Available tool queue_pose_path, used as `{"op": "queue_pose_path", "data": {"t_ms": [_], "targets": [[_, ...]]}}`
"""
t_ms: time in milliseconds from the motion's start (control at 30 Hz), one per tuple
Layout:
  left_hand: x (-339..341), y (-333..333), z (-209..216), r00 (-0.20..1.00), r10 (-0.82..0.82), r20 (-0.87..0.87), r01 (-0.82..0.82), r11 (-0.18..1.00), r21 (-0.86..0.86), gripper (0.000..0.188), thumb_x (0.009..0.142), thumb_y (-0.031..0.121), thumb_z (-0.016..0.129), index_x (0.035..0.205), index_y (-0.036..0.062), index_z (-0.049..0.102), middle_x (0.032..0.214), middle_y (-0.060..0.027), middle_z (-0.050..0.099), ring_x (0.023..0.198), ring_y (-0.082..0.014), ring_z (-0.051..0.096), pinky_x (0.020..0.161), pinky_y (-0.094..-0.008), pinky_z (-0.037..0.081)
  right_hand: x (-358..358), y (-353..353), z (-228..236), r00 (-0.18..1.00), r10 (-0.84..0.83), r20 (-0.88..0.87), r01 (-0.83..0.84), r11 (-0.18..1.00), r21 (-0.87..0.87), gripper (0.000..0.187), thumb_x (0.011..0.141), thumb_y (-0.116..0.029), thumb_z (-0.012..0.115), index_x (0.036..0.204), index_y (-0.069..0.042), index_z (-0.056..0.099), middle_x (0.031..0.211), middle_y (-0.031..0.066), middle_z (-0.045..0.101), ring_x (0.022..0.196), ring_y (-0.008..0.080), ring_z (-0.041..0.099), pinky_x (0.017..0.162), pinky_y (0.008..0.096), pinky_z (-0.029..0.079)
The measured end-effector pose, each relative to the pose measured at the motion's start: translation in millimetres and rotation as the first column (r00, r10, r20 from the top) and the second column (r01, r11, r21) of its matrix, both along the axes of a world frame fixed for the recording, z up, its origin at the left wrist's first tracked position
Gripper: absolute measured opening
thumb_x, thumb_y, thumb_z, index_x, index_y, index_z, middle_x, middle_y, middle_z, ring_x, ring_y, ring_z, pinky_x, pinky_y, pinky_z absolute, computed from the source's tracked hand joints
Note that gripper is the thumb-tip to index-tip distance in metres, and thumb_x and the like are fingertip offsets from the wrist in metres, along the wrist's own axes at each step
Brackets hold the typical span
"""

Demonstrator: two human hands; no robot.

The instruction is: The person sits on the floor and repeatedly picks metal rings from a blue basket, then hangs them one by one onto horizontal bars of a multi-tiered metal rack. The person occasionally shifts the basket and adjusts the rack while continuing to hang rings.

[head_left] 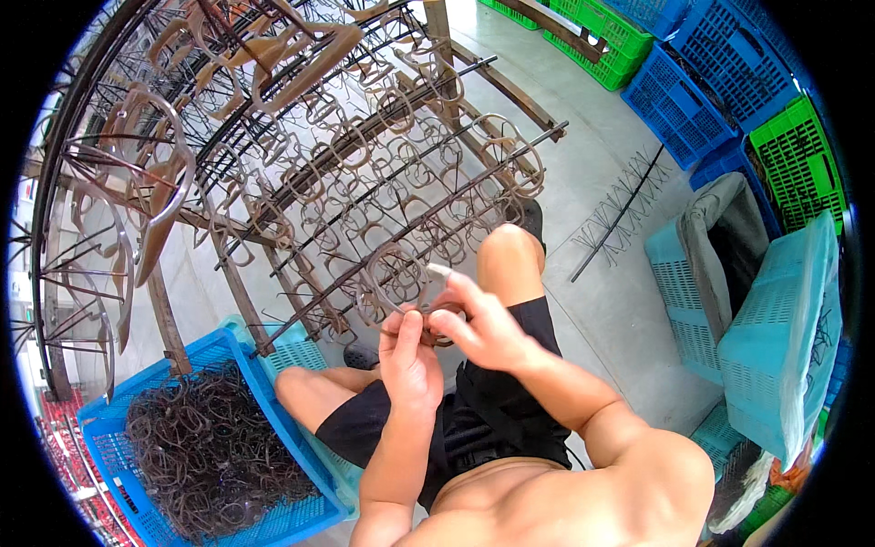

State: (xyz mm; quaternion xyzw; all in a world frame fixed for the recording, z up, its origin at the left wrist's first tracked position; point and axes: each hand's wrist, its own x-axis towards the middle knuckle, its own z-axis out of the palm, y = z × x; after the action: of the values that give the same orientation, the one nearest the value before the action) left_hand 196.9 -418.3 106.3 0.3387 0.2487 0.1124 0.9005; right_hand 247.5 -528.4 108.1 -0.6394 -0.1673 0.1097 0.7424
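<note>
Both my hands meet in front of my lap, close to the near end of a metal hanging rack (pixel 392 228). My left hand (pixel 410 365) is closed, thumb and fingers pinching a brown looped piece (pixel 444 339). Beside it, my right hand (pixel 483 333) closes thumb and fingers on the same piece; its index finger points up and has a white covering on the tip. My fingers partly hide the piece's shape. Just beyond my fingertips stands a larger brown oval loop (pixel 387 278); I cannot tell whether it is held or hangs on the rack.
A blue crate (pixel 96 433) full of dark, tangled curved pieces stands at my left. More racked loops (pixel 301 73) rise at upper left. A spiked rod (pixel 620 214) lies on the floor to the right. Blue, green and turquoise crates (pixel 688 292) line the right side.
</note>
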Motion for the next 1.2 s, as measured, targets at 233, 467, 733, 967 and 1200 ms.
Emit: {"op": "queue_pose_path", "data": {"t_ms": [233,467,733,967,1200], "targets": [[-2.2,18.6,-9.6,0.997,-0.043,-0.070,0.079,0.734,0.675,0.012,0.089,0.012,0.061,0.093,0.0011,0.060,0.082,-0.0012,0.059,0.073,-0.0077,0.050,0.067,-0.0228,0.041,20.6,3.0,0.4,0.897,-0.115,0.427,0.266,0.912,-0.312,0.037,0.083,-0.012,0.063,0.114,0.002,0.048,0.108,0.0163,0.050,0.106,0.0286,0.049,0.086,0.0365,0.043],[-4.4,54.1,29.8,0.855,-0.462,-0.235,0.254,-0.022,0.967,0.007,0.078,0.005,0.065,0.082,0.0010,0.060,0.078,-0.0119,0.057,0.064,-0.0298,0.052,0.059,-0.0337,0.042,59.6,-14.3,35.9,0.617,0.659,0.430,-0.220,0.669,-0.710,0.036,0.076,-0.019,0.069,0.106,-0.004,0.058,0.099,0.0114,0.057,0.098,0.0296,0.054,0.082,0.0384,0.043],[-30.5,80.1,1.2,0.973,-0.212,-0.087,0.214,0.696,0.685,0.019,0.092,0.003,0.045,0.110,0.0039,0.050,0.100,-0.0069,0.060,0.075,-0.0068,0.049,0.066,-0.0203,0.041,94.3,-53.8,-18.9,0.999,0.034,-0.038,-0.032,0.998,0.052,0.011,0.092,-0.017,0.054,0.089,-0.007,0.055,0.064,0.0001,0.055,0.050,0.0052,0.050,0.041,0.0211,0.038],[-48.1,84.0,-8.4,0.916,-0.341,-0.211,0.370,0.519,0.770,0.019,0.089,0.000,0.049,0.105,-0.0001,0.059,0.114,-0.0104,0.057,0.076,-0.0071,0.052,0.066,-0.0214,0.044,126.2,13.5,-61.7,0.757,-0.607,-0.242,0.649,0.742,0.166,0.012,0.095,-0.014,0.046,0.090,-0.004,0.050,0.067,0.0017,0.053,0.044,0.0073,0.046,0.036,0.0228,0.035],[-45.7,68.2,-5.0,0.951,-0.258,-0.168,0.255,0.357,0.899,0.019,0.084,-0.005,0.058,0.101,-0.0022,0.065,0.104,-0.0069,0.052,0.077,-0.0115,0.054,0.070,-0.0225,0.046,132.0,7.8,-71.8,0.794,-0.498,-0.348,0.595,0.754,0.280,0.013,0.094,-0.013,0.047,0.090,-0.004,0.054,0.062,0.0017,0.053,0.040,0.0081,0.044,0.034,0.0243,0.031]]}}
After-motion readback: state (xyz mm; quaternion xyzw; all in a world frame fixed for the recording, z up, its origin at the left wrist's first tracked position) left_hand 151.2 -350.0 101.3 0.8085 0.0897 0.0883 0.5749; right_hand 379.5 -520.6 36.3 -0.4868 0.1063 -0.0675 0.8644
